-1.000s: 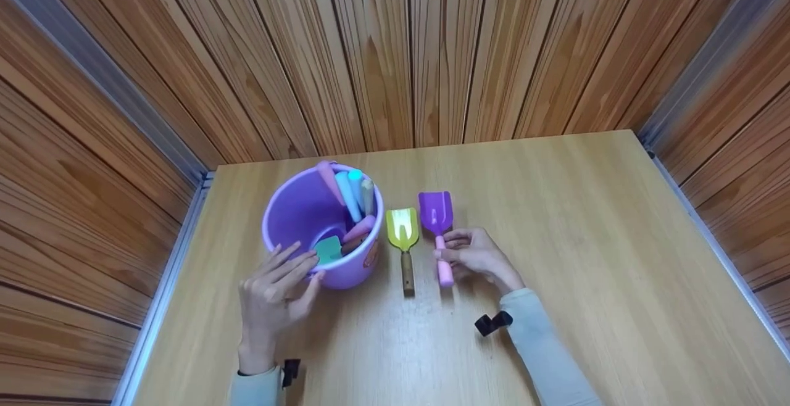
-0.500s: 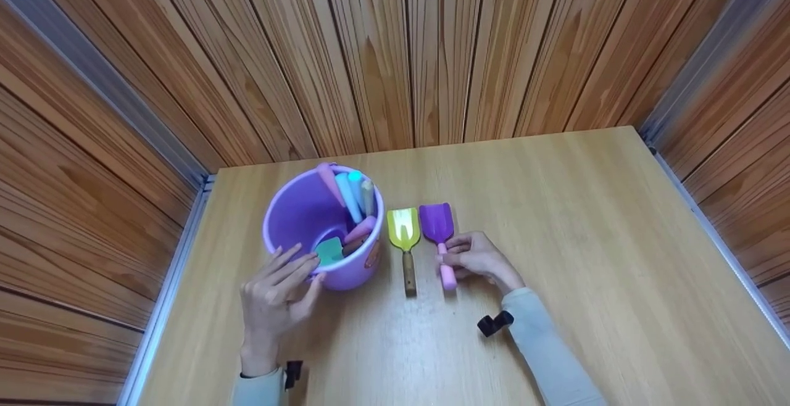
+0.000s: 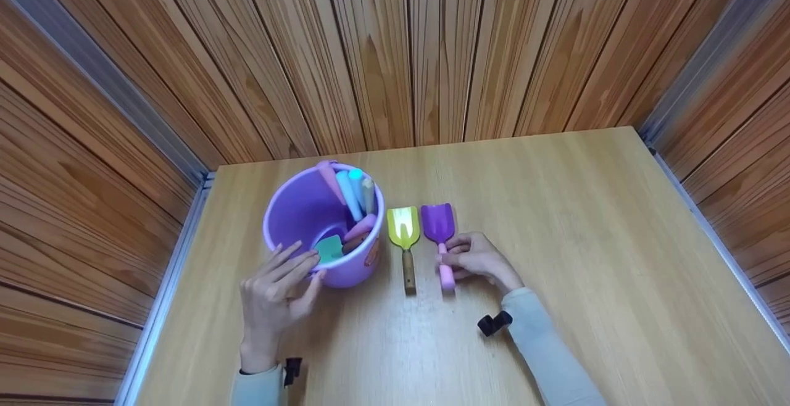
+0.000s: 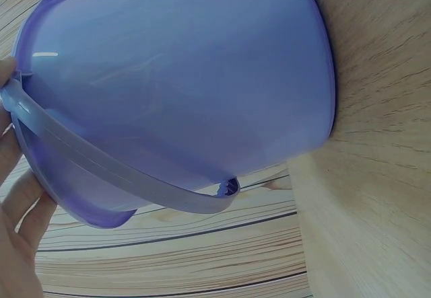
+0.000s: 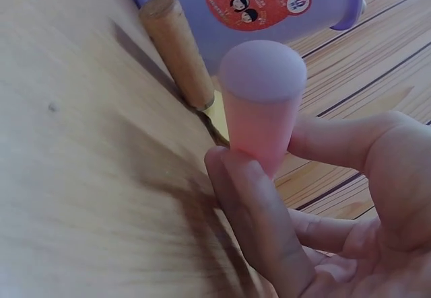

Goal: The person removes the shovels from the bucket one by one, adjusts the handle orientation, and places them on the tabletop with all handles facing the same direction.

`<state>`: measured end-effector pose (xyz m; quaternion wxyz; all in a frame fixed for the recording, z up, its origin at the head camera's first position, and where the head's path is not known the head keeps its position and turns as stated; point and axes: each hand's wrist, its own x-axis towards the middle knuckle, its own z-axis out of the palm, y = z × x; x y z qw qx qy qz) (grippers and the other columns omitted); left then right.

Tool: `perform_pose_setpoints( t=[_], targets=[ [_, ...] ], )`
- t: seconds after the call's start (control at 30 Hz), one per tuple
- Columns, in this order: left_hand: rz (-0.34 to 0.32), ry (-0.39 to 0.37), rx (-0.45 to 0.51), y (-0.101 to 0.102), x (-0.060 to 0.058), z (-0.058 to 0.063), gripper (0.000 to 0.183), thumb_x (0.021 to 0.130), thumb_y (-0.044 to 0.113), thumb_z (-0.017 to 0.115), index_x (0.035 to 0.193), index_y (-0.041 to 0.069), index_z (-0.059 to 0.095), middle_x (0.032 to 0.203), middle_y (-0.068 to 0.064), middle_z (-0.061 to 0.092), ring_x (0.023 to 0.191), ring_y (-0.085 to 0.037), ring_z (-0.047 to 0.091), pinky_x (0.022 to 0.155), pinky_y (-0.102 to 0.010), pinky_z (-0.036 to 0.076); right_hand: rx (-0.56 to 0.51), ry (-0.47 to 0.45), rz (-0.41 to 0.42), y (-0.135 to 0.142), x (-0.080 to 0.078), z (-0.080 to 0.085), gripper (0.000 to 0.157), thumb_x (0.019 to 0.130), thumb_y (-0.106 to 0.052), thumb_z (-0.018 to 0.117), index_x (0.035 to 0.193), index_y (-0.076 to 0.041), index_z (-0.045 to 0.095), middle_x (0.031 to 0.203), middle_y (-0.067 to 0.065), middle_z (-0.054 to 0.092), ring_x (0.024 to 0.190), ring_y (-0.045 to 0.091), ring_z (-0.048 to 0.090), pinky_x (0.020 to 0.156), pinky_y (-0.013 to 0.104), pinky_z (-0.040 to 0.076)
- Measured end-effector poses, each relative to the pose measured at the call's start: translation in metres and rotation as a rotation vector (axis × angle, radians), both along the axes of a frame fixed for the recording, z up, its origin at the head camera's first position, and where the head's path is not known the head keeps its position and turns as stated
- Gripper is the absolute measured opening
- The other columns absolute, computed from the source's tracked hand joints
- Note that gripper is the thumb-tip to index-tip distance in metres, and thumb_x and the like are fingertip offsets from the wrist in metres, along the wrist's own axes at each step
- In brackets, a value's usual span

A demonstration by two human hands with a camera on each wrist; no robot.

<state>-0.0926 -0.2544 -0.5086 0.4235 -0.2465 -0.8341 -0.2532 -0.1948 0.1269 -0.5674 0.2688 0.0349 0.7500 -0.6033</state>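
Right hand [image 3: 478, 260]: thumb and fingers closed in a pinch on the pink handle [image 5: 261, 113] of the purple shovel [image 3: 437, 223]. The handle's end stands off the table [image 3: 555, 221]; whether the blade touches it cannot be told. Left hand [image 3: 271, 289]: gripping the near rim of the bucket [image 4: 188, 89], fingers over the edge, thumb outside. The yellow shovel [image 3: 403, 228] lies between bucket and purple shovel, blade away from the person, roughly parallel to the latter. Bucket upright on the table, containing several tools [image 3: 349, 193] leaning at the right wall and a green piece [image 3: 329, 248] lower down. Red label [image 5: 256, 2] on its outer wall.
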Motion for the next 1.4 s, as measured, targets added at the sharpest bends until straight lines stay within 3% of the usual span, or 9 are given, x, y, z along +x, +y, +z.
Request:
perform_pose_setpoints(
  t=[0.3,0.67,0.8,0.93,1.07,1.2,1.4],
  targets=[
    [-0.004,0.011,-0.004,0.0,0.0,0.0,0.033,0.096,0.038,0.079,0.114,0.012,0.084,0.109,-0.005,0.083,0.107,-0.034,0.08,0.12,-0.027,0.045,0.154,0.05,0.032,0.0,0.004,0.003,0.046,0.091,-0.014,0.082,0.131,-0.001,0.063,0.098,0.008,0.064,0.078,0.018,0.068,0.061,0.027,0.063],
    [-0.001,-0.006,0.0,0.002,0.0,-0.002,0.032,0.092,0.034,0.082,0.115,0.012,0.084,0.109,-0.005,0.083,0.107,-0.034,0.08,0.121,-0.026,0.044,0.156,0.073,0.039,0.002,0.006,0.002,0.039,0.092,-0.01,0.079,0.127,-0.002,0.063,0.094,0.007,0.064,0.075,0.019,0.067,0.059,0.027,0.06],
    [0.016,-0.012,-0.011,0.0,0.002,-0.001,0.032,0.093,0.036,0.081,0.114,0.013,0.085,0.109,-0.004,0.083,0.109,-0.032,0.08,0.116,-0.036,0.052,0.203,0.107,0.068,-0.001,0.003,0.006,0.038,0.092,-0.015,0.081,0.124,-0.002,0.064,0.094,0.007,0.063,0.073,0.018,0.065,0.06,0.029,0.061],
    [0.026,-0.015,-0.017,0.001,0.002,-0.001,0.033,0.09,0.035,0.083,0.114,0.012,0.085,0.11,-0.004,0.083,0.11,-0.031,0.079,0.113,-0.04,0.055,0.321,0.205,0.098,-0.006,-0.002,0.016,0.037,0.094,-0.018,0.079,0.124,-0.001,0.065,0.094,0.008,0.064,0.073,0.018,0.062,0.061,0.028,0.057],
    [0.023,-0.024,-0.006,0.002,0.003,-0.001,0.035,0.086,0.03,0.086,0.115,0.012,0.084,0.11,-0.006,0.083,0.11,-0.031,0.079,0.116,-0.035,0.051,0.416,0.249,0.155,-0.014,-0.006,0.03,0.045,0.097,-0.021,0.077,0.135,-0.003,0.062,0.099,0.01,0.065,0.079,0.019,0.06,0.065,0.028,0.05],
    [0.04,-0.041,0.0,0.001,0.005,0.0,0.035,0.083,0.028,0.088,0.114,0.011,0.085,0.111,-0.004,0.083,0.113,-0.028,0.078,0.111,-0.041,0.055,0.431,0.253,0.211,-0.024,-0.011,0.049,0.053,0.099,-0.024,0.076,0.145,-0.005,0.057,0.109,0.013,0.066,0.089,0.023,0.065,0.075,0.033,0.057],
    [0.025,-0.044,-0.003,0.002,0.003,0.001,0.038,0.08,0.025,0.09,0.116,0.013,0.084,0.111,-0.004,0.083,0.112,-0.031,0.079,0.112,-0.04,0.055,0.369,0.405,0.214,-0.04,-0.018,0.084,0.05,0.102,-0.018,0.073,0.147,-0.003,0.058,0.127,0.017,0.068,0.113,0.031,0.068,0.096,0.044,0.063]
  ],
)
